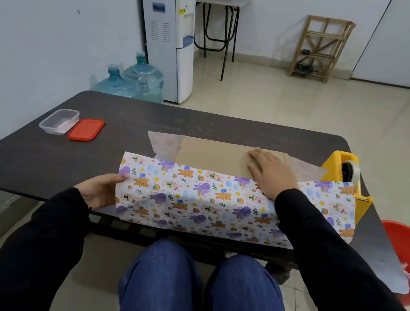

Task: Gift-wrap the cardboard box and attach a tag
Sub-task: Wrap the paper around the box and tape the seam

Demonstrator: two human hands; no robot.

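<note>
Cardboard box [212, 156] mid-worktop [34, 152] on patterned wrapping paper [190, 199], pressed under the flat, straight-fingered right grip [272, 172], with the left grip [99, 191] pinching the near flap's left end: seemingly the first fold over the top. Next, probably draw that flap taut across and tape it. Mind the tape dispenser [343, 174] just beside the paper's right end; freer room leftward.

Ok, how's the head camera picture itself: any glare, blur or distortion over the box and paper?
Head view: the wide lens bows the table edges; light is soft and even, no hard shadows; no glare on the wrapping paper or cardboard box; the right hand flat on the box and left hand pinching the paper look slightly soft, not smeared.
</note>
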